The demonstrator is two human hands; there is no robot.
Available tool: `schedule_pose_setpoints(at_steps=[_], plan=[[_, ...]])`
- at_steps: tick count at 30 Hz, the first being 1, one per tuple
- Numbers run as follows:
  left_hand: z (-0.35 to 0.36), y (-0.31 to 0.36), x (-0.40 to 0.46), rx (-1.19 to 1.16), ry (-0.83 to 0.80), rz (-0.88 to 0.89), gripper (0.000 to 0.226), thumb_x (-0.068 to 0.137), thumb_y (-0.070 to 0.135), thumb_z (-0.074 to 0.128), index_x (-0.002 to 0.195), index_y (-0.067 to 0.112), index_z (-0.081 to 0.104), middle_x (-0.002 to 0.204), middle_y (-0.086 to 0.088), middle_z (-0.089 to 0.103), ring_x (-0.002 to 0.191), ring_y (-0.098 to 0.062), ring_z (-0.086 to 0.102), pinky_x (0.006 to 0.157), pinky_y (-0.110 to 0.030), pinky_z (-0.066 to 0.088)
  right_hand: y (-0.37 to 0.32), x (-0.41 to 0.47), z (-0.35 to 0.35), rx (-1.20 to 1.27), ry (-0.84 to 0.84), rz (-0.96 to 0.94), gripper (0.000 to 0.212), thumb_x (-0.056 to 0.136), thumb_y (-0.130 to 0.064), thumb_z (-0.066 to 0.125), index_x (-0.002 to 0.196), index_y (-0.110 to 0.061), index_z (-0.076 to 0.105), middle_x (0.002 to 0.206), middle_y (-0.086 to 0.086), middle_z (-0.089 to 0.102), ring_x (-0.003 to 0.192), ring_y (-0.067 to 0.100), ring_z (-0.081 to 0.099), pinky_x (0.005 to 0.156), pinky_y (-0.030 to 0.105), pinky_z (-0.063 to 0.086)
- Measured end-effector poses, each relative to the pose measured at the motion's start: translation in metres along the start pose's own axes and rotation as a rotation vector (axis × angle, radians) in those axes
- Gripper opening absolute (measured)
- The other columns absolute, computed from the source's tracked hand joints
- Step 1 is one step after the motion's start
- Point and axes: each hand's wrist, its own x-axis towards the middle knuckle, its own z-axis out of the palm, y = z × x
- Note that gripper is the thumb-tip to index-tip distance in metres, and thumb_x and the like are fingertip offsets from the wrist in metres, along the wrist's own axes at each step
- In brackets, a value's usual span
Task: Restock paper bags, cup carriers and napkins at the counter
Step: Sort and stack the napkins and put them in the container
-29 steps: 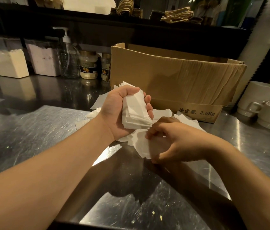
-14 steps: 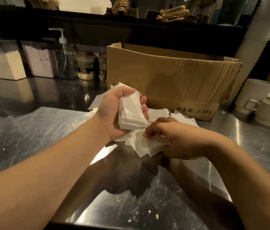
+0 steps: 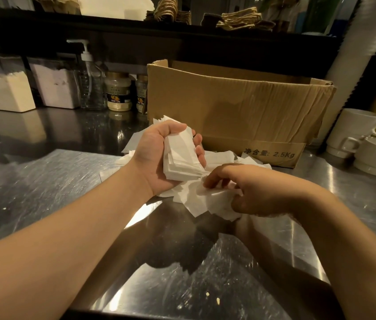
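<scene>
Both hands are being used over the steel counter (image 3: 44, 185), just in front of the cardboard box (image 3: 233, 107). A stack of napkins (image 3: 180, 158) is being gripped in the left hand (image 3: 159, 155), fingers and thumb curled round its long sides. A loose napkin (image 3: 214, 199) from the scattered pile (image 3: 191, 202) is being pinched by the right hand (image 3: 258, 192), fingers bent over it. The napkins are judged to be light, soft and easily creased, so the stack is best being held by its edges, squarely, and single sheets being lifted at a corner.
</scene>
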Motion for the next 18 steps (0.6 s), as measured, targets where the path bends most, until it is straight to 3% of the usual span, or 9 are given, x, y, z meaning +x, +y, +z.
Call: schedule_pose_setpoints(at_steps=[4, 9, 14, 16, 18], plan=[[0.0002, -0.0004, -0.0001, -0.013, 0.008, -0.001, 0.048, 0.074, 0.027, 0.064, 0.120, 0.014, 0.055, 0.094, -0.007, 0.063, 0.077, -0.019, 0.060, 0.076, -0.034, 0.052, -0.0005, 0.0021, 0.0033, 0.022, 0.111, -0.031, 0.060, 0.084, -0.007, 0.076, 0.128, -0.043, 0.058, 0.119, -0.024, 0.058, 0.110, 0.003, 0.056, 0.091, 0.021, 0.052], [0.0017, 0.0009, -0.0020, -0.089, 0.006, -0.015, 0.050, 0.075, 0.028, 0.065, 0.121, 0.012, 0.053, 0.095, -0.009, 0.061, 0.077, -0.019, 0.058, 0.073, -0.033, 0.053, -0.0001, 0.0031, 0.0029, 0.021, 0.121, -0.013, 0.058, 0.085, -0.003, 0.072, 0.125, -0.043, 0.058, 0.116, -0.020, 0.064, 0.109, 0.006, 0.059, 0.095, 0.032, 0.056], [0.0007, 0.0010, -0.0015, -0.040, 0.001, -0.031, 0.067, 0.072, 0.032, 0.068, 0.134, 0.015, 0.051, 0.095, -0.009, 0.065, 0.078, -0.019, 0.060, 0.073, -0.033, 0.055, -0.0006, 0.0056, 0.0070, 0.004, 0.260, -0.106, 0.025, 0.097, -0.028, 0.065, 0.117, -0.041, 0.069, 0.104, -0.026, 0.060, 0.097, 0.003, 0.056, 0.080, 0.018, 0.048], [0.0006, 0.0015, -0.0012, -0.042, -0.016, -0.027, 0.060, 0.073, 0.029, 0.068, 0.130, 0.015, 0.052, 0.097, -0.008, 0.064, 0.081, -0.019, 0.061, 0.078, -0.034, 0.054, 0.0005, 0.0049, 0.0074, -0.011, 0.340, -0.137, 0.020, 0.094, -0.029, 0.069, 0.112, -0.039, 0.072, 0.097, -0.026, 0.057, 0.090, 0.002, 0.055, 0.072, 0.016, 0.046], [0.0012, 0.0021, -0.0019, -0.065, -0.022, -0.005, 0.050, 0.075, 0.024, 0.066, 0.123, 0.014, 0.054, 0.100, -0.008, 0.063, 0.084, -0.021, 0.061, 0.085, -0.036, 0.052, 0.0009, 0.0022, 0.0065, 0.069, 0.415, -0.176, 0.018, 0.090, -0.026, 0.073, 0.104, -0.038, 0.072, 0.096, -0.022, 0.063, 0.089, 0.003, 0.061, 0.073, 0.020, 0.055]])
